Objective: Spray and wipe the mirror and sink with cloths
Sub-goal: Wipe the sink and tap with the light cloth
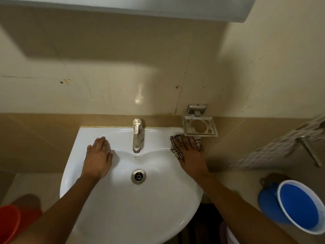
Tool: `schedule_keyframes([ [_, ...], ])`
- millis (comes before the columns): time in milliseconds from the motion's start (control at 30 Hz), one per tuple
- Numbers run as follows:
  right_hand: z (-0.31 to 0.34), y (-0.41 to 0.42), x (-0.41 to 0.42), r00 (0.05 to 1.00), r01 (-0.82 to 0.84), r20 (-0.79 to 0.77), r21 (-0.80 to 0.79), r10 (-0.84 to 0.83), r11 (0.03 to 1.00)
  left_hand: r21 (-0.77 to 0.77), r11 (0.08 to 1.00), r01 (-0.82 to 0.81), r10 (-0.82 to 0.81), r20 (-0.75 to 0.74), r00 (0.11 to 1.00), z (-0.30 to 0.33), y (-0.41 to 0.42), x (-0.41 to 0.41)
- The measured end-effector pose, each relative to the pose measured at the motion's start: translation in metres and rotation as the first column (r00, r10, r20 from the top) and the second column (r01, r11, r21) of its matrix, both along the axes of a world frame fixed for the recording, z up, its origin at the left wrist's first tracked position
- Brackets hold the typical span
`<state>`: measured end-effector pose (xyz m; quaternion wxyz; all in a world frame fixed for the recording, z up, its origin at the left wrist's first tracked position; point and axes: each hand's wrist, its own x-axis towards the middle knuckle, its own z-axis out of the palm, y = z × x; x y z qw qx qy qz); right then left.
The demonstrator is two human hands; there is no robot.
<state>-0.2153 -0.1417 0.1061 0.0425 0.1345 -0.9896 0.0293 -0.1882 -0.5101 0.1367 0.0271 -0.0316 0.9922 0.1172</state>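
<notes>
A white wall-hung sink (123, 208) fills the centre, with a steel tap (137, 136) at the back and a round drain (138, 176) in the bowl. My left hand (98, 155) lies flat on the sink's left rim, fingers together, holding nothing. My right hand (190, 154) presses a white cloth with dark checks (175, 145) flat onto the back right corner of the rim, under the soap holder. The bottom edge of the mirror cabinet (158, 7) runs along the top. No spray bottle is in view.
A metal soap holder (200, 128) juts from the wall just above the cloth. A blue bucket (299, 206) with a blue mug stands on the floor at right, a red bucket (8, 222) at lower left. A perforated shelf (281, 147) hangs at right.
</notes>
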Motion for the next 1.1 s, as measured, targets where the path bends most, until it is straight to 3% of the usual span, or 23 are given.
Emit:
schedule_keyframes([
  [300, 0.006, -0.04, -0.037, 0.981, -0.192, 0.025, 0.022, 0.191, 0.981, -0.018, 1.0, -0.014, 0.014, 0.014, 1.0, -0.006, 0.004, -0.001],
  [533, 0.005, -0.007, -0.017, 0.993, 0.104, 0.063, -0.071, -0.1, 0.992, -0.018, 0.999, 0.026, -0.026, 0.015, 1.0, -0.006, -0.001, -0.002],
  [833, 0.005, 0.006, 0.068, 0.97, 0.205, 0.147, -0.077, -0.192, 0.976, -0.072, 0.986, 0.152, -0.146, 0.09, 0.985, -0.004, -0.019, 0.005],
  [1100, 0.018, -0.018, 0.146, 0.926, 0.325, 0.23, -0.084, -0.299, 0.942, -0.134, 0.981, 0.138, -0.125, 0.099, 0.987, -0.009, -0.058, 0.073],
])
